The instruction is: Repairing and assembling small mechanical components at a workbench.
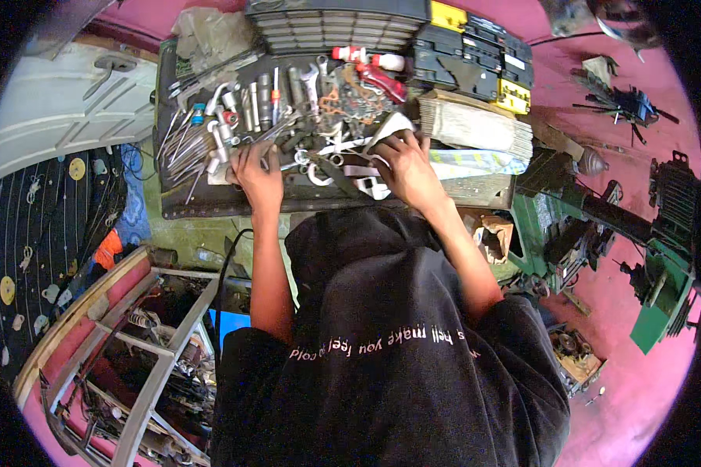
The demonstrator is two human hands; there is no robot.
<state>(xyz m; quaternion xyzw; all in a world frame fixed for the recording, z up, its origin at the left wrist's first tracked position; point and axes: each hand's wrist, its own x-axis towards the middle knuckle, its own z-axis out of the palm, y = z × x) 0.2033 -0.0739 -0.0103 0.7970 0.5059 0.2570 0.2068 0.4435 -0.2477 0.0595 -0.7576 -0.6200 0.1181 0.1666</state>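
Best to ease the loose spanners (343,145) apart singly, on the bench (222,198) between left hand (258,175) and right hand (405,167); go lightly near the chrome sockets (218,142), likely to roll. Can't tell either grip: viewed from above, fingertips curled out of sight. Can't identify the pale strip (395,124), partly covered by right hand, either.

White lettering (395,339) runs across the black shirt (389,405), its ends apparently lost in folds.
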